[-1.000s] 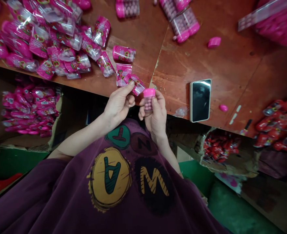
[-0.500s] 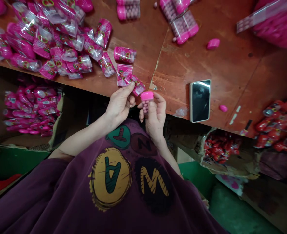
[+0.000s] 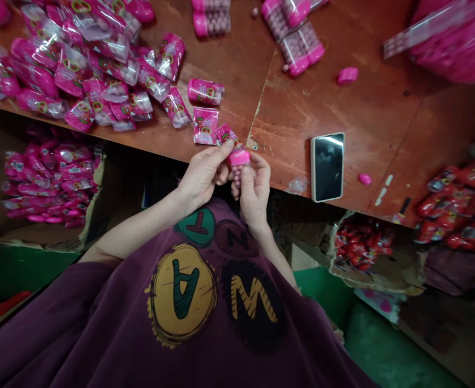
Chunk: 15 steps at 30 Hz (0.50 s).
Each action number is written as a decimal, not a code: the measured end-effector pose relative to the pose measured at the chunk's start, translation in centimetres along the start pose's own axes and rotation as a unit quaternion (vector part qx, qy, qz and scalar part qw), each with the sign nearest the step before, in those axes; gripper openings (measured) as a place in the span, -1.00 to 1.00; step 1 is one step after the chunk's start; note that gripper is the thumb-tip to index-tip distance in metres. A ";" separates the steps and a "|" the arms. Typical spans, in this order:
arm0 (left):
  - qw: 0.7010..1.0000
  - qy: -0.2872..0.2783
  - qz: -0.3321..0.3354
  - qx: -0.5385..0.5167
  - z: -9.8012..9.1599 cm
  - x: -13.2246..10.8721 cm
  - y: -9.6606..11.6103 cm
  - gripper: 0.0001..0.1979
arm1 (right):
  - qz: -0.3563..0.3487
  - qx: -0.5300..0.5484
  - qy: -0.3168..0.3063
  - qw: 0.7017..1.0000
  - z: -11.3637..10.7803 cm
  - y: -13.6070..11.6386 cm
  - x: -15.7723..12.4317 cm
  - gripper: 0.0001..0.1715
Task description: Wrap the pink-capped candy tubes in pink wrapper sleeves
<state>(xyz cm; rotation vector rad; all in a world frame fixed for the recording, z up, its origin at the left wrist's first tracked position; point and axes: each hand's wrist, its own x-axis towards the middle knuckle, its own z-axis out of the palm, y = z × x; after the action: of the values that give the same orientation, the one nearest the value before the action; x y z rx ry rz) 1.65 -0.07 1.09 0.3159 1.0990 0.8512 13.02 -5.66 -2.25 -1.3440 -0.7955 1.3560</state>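
Observation:
My right hand (image 3: 256,188) is closed around a small clear candy bottle (image 3: 237,167) with a pink cap and pink balls inside. Between the thumb and fingers of my left hand (image 3: 205,173) is a pink printed wrapper sleeve (image 3: 226,133), which meets the capped end of the bottle. How far the sleeve covers the cap is hard to see behind my fingers. Just beyond my left hand a flat pink sleeve (image 3: 205,125) lies at the table edge. A wrapped bottle (image 3: 205,91) lies on its side behind it.
Many wrapped bottles (image 3: 71,70) are heaped at the left. Unwrapped bottles (image 3: 296,46) and a loose pink cap (image 3: 348,75) lie farther back. A phone (image 3: 327,167) rests at right. Below the edge stand cardboard boxes with pink packs (image 3: 51,183) and red packs (image 3: 361,245).
My left hand has moved right, bringing the sleeve from beside the bottle onto its capped end. My right hand still holds the bottle, and the view has shifted slightly.

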 end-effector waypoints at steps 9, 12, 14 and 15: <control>0.996 -0.075 -0.013 0.036 0.0 0.0 -0.2 -0.50 | -0.012 -0.028 -0.026 0.999 -0.5 0.5 1.2 -0.46; 0.996 -0.088 -0.003 0.026 0.1 -0.1 -0.5 -0.50 | -0.105 -0.117 0.001 0.987 -0.6 0.6 1.3 -0.46; 0.996 -0.086 0.003 0.021 0.2 -0.2 -0.4 -0.50 | -0.120 -0.136 -0.013 0.983 -0.8 0.4 1.2 -0.44; 0.996 -0.082 0.007 0.020 0.2 -0.3 -0.3 -0.49 | -0.107 -0.128 -0.030 0.986 -0.9 0.3 1.1 -0.42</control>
<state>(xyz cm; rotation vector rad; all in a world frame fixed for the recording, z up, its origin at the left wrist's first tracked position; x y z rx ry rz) 1.89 -0.41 1.16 0.4211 0.9625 0.8019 14.03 -4.85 -2.98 -1.3738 -1.1529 1.1575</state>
